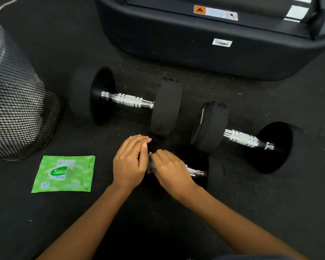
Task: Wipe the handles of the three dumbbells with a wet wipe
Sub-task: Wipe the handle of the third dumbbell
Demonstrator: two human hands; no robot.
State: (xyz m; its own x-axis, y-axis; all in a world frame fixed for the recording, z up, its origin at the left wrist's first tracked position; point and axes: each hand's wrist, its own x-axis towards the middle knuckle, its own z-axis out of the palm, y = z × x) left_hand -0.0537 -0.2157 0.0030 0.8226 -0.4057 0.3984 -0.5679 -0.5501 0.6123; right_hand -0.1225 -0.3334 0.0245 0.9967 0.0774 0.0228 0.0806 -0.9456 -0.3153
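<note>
Three black dumbbells with chrome handles lie on the dark floor. The largest dumbbell (129, 100) is at centre left, a second dumbbell (242, 137) at the right, and the small third dumbbell (197, 172) lies nearest me. My right hand (170, 170) is closed around the small dumbbell's handle with a white wet wipe (150, 167) wrapped under the fingers. My left hand (129, 162) rests on the small dumbbell's left weight, fingers together, covering that weight.
A green wet-wipe packet (64, 173) lies flat on the floor at the left. A black mesh bin (17, 113) stands at the far left. A large black machine base (204, 44) fills the top of the view behind the dumbbells.
</note>
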